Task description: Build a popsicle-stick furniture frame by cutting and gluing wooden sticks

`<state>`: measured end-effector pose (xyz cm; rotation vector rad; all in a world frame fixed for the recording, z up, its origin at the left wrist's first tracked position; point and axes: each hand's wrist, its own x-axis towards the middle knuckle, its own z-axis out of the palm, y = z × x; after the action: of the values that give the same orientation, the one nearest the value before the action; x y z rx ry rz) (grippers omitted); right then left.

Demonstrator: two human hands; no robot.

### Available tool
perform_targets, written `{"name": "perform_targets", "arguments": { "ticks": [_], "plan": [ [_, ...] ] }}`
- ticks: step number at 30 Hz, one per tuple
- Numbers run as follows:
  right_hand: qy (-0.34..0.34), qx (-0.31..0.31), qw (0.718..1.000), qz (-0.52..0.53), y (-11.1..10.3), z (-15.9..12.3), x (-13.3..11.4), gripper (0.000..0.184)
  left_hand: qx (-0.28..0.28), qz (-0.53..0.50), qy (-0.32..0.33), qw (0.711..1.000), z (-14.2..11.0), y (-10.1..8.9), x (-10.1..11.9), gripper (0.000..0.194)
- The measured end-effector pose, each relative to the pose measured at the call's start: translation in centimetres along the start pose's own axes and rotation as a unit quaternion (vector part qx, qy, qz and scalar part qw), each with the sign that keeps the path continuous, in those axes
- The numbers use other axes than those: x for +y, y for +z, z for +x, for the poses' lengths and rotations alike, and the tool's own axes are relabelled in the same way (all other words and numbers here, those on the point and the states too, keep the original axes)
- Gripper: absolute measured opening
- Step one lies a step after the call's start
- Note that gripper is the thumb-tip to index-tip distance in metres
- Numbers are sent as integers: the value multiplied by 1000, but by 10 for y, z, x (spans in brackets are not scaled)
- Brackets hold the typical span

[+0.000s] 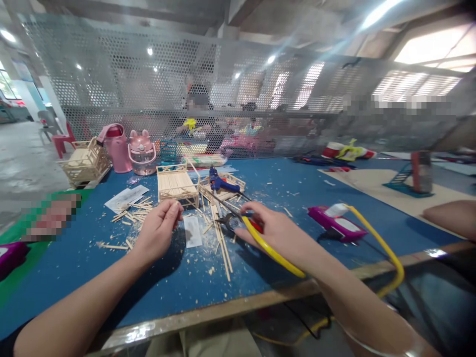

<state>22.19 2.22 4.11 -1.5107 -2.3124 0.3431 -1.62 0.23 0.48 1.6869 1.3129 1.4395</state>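
Observation:
My right hand [271, 230] is closed around a pair of cutting pliers [273, 250] with yellow and red on the handles. Their dark jaws point left, over thin wooden sticks [223, 248] on the table. My left hand [158, 225] is pinched shut, thumb against the curled fingers; anything between them is too small to make out. Just beyond it stands a small slatted wooden model [177, 186] with railings. A blue glue gun [223, 182] rests on another low stick frame [238, 184] to its right. A white paper slip [192, 231] lies between my hands.
Short stick offcuts [136, 212] and crumbs litter the blue table [156, 292]. A pink bottle [118, 151], a pink eared cup [142, 153] and another wooden model [86, 161] stand back left. Right lies a purple device [336, 225] beside a yellow cord [386, 250]. A perforated metal screen [148, 84] rises behind.

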Motion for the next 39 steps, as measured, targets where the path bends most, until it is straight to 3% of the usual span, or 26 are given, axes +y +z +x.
{"name": "perform_targets", "arguments": {
  "ticks": [4,6,11,14,17,20,22,24,30,35,39],
  "plan": [
    [102,-18,991,-90,-9,-48,36,37,-63,28,-9,998,-3,5,-1,29],
    [128,-23,985,-117,-6,-64,54,25,-79,69,-15,994,-3,5,-2,30],
    [125,-29,974,-186,1,-55,72,24,-119,140,-30,983,-2,5,-4,30],
    [107,-53,958,-260,-2,-32,58,29,-129,141,-43,981,-2,6,-5,28],
    [26,-14,960,-280,-4,-13,26,29,-134,140,-41,980,-1,7,-6,27],
    [-104,-13,989,-102,5,4,-15,29,-146,144,-21,979,-2,7,-7,26],
    [-129,-64,990,4,16,17,-38,31,-154,147,-1,977,-2,7,-8,26],
    [-148,-93,984,25,28,29,-52,30,-149,164,20,975,-2,5,-9,27],
    [-193,-103,976,-7,43,57,-52,29,-128,205,24,970,3,-1,-15,20],
    [-229,-144,943,-193,44,62,-52,22,-174,279,14,944,5,-6,-23,64],
    [-281,-202,903,-254,49,60,-57,25,-213,351,8,912,2,-5,-23,78]
  ]
}}
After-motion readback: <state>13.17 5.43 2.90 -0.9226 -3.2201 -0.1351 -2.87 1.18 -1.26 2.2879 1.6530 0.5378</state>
